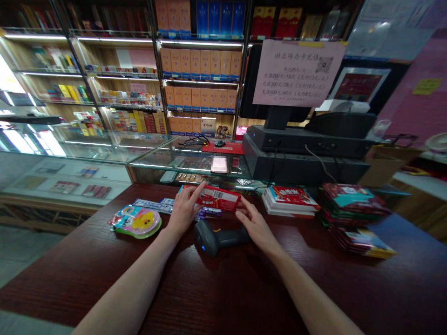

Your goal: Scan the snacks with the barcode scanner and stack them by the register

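Observation:
Between both hands a flat red snack box (223, 200) is held tilted up, its white barcode panel facing me. My left hand (185, 208) grips the left end, fingers over the top edge. At the right end, the fingertips of my right hand (254, 222) pinch the corner. Just below the box, a dark grey barcode scanner (209, 239) lies on the brown table with a small blue light on; its handle end is partly behind my right hand. Several slim purple-and-white packets (150, 205) lie behind and beside my left hand.
A yellow-and-pink toy pack (139, 222) lies at left. Right of my hands sit a stack of red-and-white boxes (289, 201) and piled snack bags (352, 204). Behind stand a glass counter (167, 160) and a cash register base (303, 160) with a monitor bearing a paper sign (296, 74).

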Available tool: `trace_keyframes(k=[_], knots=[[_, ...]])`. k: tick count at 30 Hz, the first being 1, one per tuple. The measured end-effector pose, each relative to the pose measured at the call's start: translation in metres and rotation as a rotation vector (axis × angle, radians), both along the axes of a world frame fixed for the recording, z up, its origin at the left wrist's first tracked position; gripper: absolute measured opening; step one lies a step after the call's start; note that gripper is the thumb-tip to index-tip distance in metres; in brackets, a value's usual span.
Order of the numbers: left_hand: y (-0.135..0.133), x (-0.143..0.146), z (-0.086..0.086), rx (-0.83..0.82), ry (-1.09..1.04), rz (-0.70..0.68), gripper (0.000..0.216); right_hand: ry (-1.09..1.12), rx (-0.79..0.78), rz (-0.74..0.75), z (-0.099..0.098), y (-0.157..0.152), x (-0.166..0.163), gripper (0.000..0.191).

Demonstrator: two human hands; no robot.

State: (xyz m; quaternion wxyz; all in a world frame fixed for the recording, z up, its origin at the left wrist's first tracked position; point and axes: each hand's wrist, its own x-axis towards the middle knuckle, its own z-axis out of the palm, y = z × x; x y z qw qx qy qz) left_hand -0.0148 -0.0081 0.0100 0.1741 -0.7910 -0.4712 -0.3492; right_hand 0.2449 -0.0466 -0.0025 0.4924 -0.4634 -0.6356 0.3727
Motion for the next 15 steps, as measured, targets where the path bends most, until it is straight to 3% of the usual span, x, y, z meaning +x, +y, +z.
trace_keyframes(k=[8,12,15], knots=[[0.0041,0.0008,-0.0030,-0.070,-0.089,-0.075,0.075,0.001,0.004,-0.010,-0.0050,0.0053,0.0043,0.071],[0.0059,-0.0007,-0.0070,-0.195,-0.276,-0.200,0.059,0.011,0.022,-0.030,-0.0087,0.0078,0.0073,0.070],[0.0075,0.0013,-0.0098,-0.317,-0.472,-0.218,0.045,0.032,0.021,-0.021,-0.0089,0.0069,0.0065,0.069]])
